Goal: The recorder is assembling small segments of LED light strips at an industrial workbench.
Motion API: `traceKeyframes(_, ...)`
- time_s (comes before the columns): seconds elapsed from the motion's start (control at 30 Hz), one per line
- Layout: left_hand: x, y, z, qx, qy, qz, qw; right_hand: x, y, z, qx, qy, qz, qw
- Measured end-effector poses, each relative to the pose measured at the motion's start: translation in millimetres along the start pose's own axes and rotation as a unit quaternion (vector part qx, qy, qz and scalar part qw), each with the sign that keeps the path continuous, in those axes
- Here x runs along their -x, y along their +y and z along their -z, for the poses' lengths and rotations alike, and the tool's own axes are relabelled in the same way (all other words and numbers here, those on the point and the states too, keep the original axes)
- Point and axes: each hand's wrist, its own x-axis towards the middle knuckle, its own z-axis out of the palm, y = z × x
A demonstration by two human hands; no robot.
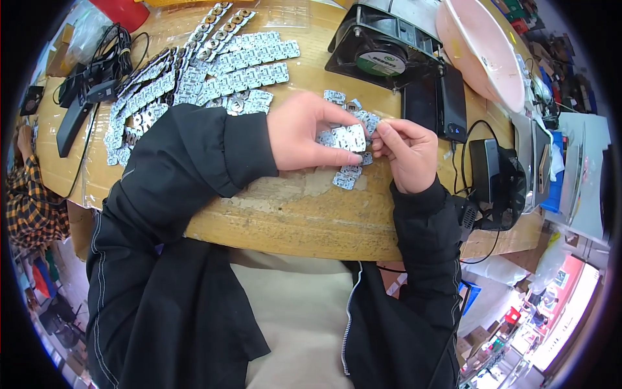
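My left hand (pixel 310 133) is closed around a small white circuit board (pixel 350 137), with its thumb below and fingers above. Just right of it, my right hand (pixel 411 154) pinches thumb and forefinger together at the board's edge; whatever sits between those fingertips is too small to make out. More loose little circuit boards (pixel 347 177) lie on the table under and around both hands, partly covered by them. Farther off to the left, several strips of joined circuit boards (pixel 249 79) are spread out, some bearing round metal parts (pixel 227 29).
A black fan (pixel 382 55) stands on the wooden table (pixel 291 217) beyond my hands. Right of it are a pink basin (pixel 483 52) and a black power bank (pixel 451 107) with a cable. Black adapters (pixel 74 123) and cords lie at left. Another person's checked sleeve (pixel 32 201) shows at far left.
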Motion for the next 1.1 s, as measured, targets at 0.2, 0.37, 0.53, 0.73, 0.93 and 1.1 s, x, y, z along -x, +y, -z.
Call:
traceKeyframes(0.2, -2.8, 16.7, -0.1, 0.009, -0.011, 0.144, 0.989, -2.1, -2.0, 11.2, 0.019, -0.002, 0.005, 1.000)
traceKeyframes(0.37, -1.2, 8.2, -1.4, -0.004, -0.005, 0.075, 0.997, -1.4, -8.0, 15.4, 0.036, 0.002, 0.024, 0.999)
traceKeyframes(0.53, -2.3, 7.0, -1.0, 0.004, -0.034, 0.059, 0.998, 1.6, -4.1, 5.1, 0.009, -0.018, -0.002, 1.000)
traceKeyframes(0.73, 1.1, 11.7, 3.7, -0.008, -0.043, 0.117, 0.992, -1.4, -6.8, 6.2, 0.050, -0.040, -0.032, 0.997)
traceKeyframes(0.93, -0.3, 0.2, 1.5, -0.047, -0.041, 0.061, 0.996, -1.2, -11.2, 22.5, 0.035, -0.020, 0.002, 0.999)
traceKeyframes(1.1, 0.5, 6.2, 0.1, -0.085, -0.031, 0.073, 0.993, 8.1, -14.4, 8.1, 0.033, -0.059, -0.019, 0.998)
